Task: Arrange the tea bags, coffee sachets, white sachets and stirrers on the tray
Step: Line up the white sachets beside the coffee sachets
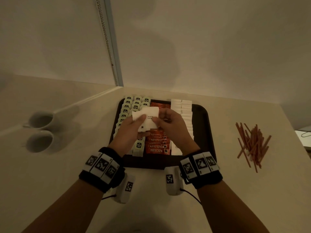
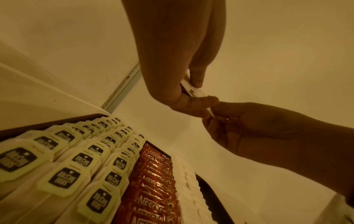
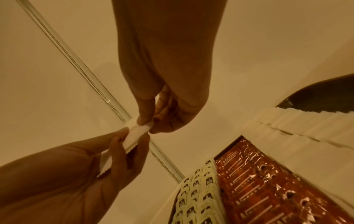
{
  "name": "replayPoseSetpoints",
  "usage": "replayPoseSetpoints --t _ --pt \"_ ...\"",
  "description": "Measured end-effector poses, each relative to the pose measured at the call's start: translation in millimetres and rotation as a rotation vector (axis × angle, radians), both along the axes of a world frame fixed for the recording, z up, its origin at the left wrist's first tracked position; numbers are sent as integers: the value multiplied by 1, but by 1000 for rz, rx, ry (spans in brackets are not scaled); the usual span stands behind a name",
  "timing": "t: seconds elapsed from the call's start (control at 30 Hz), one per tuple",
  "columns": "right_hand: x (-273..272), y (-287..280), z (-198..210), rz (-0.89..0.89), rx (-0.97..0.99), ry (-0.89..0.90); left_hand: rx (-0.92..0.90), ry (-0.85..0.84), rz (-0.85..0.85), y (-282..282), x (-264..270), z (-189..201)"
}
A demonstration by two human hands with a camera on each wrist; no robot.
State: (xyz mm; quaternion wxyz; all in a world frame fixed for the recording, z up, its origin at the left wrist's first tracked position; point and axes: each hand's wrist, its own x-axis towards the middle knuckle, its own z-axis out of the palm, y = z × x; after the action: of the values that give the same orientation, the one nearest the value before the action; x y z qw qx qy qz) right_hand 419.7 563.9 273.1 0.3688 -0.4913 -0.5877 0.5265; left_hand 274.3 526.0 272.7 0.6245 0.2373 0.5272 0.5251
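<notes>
I have a small stack of white sachets [image 1: 148, 119] pinched between both hands, lifted clear above the middle of the dark tray [image 1: 204, 125]. My left hand [image 1: 133, 130] grips the stack's near-left side, thumb on top and fingers curled beneath; my right hand [image 1: 171, 125] pinches its right edge between thumb and fingertips, so the stack spans the small gap between the two grips. From the right wrist view the sachets [image 3: 134, 136] show edge-on, their serrated ends sticking out past my left fingers [image 3: 122, 151]. Directly below the grip lies the row of red coffee sachets [image 1: 157, 145], overlapping like shingles. To the left of my left hand run the rows of tea bags [image 1: 136, 102] with dark labels, and just right of my right hand sit the columns of white sachets already laid down [image 1: 184, 108]. Well off to the right of the grip, on the counter [image 1: 168, 212] outside the tray, the brown stirrers [image 1: 252, 145] lie in a loose heap. Far left of the grip stand two white cups [image 1: 41, 130].
</notes>
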Motion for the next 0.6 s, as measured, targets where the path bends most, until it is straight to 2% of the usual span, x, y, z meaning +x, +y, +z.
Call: replayPoseSetpoints --t 0.17,0.27,0.4,0.5,0.6 --pt "30 -1 -11 -103 -85 -7 -91 -159 89 -1 -3 -1" --pt "63 -8 -33 -183 -181 -160 -68 -180 85 -4 -8 -2" --pt "99 -27 -68 -193 -292 -427 -74 -186 95 -6 -10 -3" --pt "108 -40 -83 -204 -391 -485 -80 -173 91 -8 -9 -4" --pt "104 -45 -93 -241 -400 -493 -83 -182 95 -10 -9 -4"
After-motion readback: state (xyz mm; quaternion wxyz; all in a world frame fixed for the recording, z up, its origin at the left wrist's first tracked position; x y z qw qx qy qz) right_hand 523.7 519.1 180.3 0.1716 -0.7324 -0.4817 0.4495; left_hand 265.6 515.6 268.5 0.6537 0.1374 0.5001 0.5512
